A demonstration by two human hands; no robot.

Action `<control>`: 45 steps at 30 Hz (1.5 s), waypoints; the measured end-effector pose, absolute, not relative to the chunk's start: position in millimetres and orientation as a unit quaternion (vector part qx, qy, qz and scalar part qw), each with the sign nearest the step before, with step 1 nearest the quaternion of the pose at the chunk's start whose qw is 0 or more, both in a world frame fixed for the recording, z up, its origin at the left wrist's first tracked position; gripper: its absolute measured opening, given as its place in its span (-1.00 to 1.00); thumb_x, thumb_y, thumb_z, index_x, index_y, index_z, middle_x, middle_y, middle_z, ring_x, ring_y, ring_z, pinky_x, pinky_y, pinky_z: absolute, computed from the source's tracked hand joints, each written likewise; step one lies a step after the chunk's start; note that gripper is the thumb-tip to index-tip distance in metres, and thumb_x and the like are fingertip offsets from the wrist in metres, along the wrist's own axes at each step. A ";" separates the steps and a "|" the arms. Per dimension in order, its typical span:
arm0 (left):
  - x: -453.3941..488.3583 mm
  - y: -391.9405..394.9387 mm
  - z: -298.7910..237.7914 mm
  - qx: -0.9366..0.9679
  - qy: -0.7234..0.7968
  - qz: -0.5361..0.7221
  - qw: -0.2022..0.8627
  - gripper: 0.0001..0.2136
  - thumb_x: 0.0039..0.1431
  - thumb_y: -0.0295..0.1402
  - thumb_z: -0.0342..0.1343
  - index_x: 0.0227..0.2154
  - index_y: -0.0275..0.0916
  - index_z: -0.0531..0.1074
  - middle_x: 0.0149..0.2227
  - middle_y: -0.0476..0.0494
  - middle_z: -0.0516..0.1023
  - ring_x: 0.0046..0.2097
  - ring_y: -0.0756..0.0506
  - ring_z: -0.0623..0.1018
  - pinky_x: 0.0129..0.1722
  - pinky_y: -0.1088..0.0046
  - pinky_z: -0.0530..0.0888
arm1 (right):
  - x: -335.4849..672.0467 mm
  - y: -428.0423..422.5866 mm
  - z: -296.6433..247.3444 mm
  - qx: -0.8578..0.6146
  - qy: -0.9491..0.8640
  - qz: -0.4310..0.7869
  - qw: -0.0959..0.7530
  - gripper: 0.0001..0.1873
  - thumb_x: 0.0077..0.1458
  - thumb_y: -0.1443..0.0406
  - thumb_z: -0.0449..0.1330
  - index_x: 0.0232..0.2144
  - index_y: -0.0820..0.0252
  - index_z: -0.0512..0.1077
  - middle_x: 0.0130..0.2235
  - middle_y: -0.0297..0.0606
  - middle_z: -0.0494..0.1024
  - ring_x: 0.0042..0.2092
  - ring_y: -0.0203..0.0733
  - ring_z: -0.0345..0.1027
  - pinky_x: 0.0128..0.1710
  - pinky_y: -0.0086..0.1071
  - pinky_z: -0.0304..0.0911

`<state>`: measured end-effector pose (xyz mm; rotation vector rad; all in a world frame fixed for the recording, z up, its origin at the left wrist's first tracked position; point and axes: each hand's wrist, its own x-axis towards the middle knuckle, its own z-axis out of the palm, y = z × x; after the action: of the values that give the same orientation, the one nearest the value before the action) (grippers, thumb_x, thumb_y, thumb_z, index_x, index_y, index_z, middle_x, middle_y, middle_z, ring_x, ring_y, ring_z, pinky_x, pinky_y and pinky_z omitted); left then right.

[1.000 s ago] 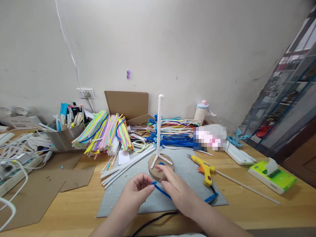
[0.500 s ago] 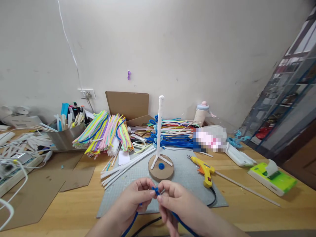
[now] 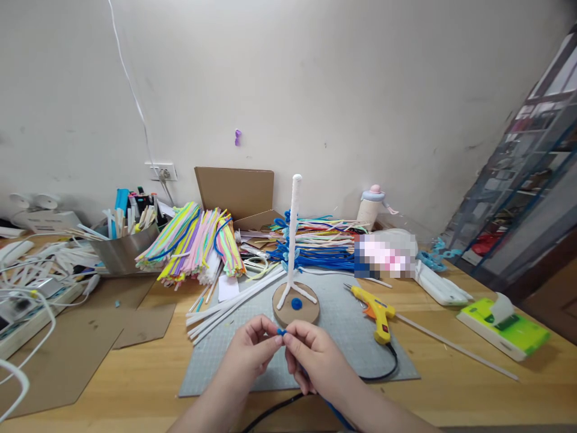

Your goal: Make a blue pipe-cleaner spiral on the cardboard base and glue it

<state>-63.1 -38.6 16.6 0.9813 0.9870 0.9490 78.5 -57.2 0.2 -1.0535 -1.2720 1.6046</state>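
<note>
Between my fingertips is a blue pipe cleaner (image 3: 281,332), bent small at its end. My left hand (image 3: 258,349) pinches it from the left, and my right hand (image 3: 311,353) pinches it from the right. A blue length trails below my right wrist. Just beyond my hands stands a round cardboard base (image 3: 283,314) with a white wrapped post (image 3: 294,234) upright on it. White legs spread from the post's foot, and a blue coil (image 3: 296,304) lies between them. Under all this is a grey cutting mat (image 3: 351,337).
A yellow glue gun (image 3: 376,307) lies on the right of the mat, its black cord running toward me. Bundled pastel pipe cleaners (image 3: 193,243) and blue ones (image 3: 329,258) lie behind. Left are a metal container (image 3: 128,249) and flat cardboard (image 3: 90,343). A green packet (image 3: 502,325) sits far right.
Both hands have risen slightly and drawn closer together at the fingertips. The blue length that hung under my left hand no longer shows there. The view has shifted a little.
</note>
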 end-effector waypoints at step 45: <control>-88.9 -49.7 22.6 0.863 0.367 0.254 0.238 -0.86 0.17 -0.48 -0.03 -0.34 -0.21 0.43 -0.37 -0.06 0.46 -0.34 0.01 0.44 -0.36 0.58 0.30 | 103.3 -56.5 9.4 -0.349 -0.444 0.774 0.286 -0.70 -0.01 0.11 0.20 -0.47 0.25 0.32 -0.69 -0.52 0.27 -0.78 -0.53 -0.06 -0.81 -0.62 -0.23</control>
<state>-88.9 -49.7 22.6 2.3632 1.0055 0.6956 103.3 -56.5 9.4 -0.9326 -1.1873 2.0680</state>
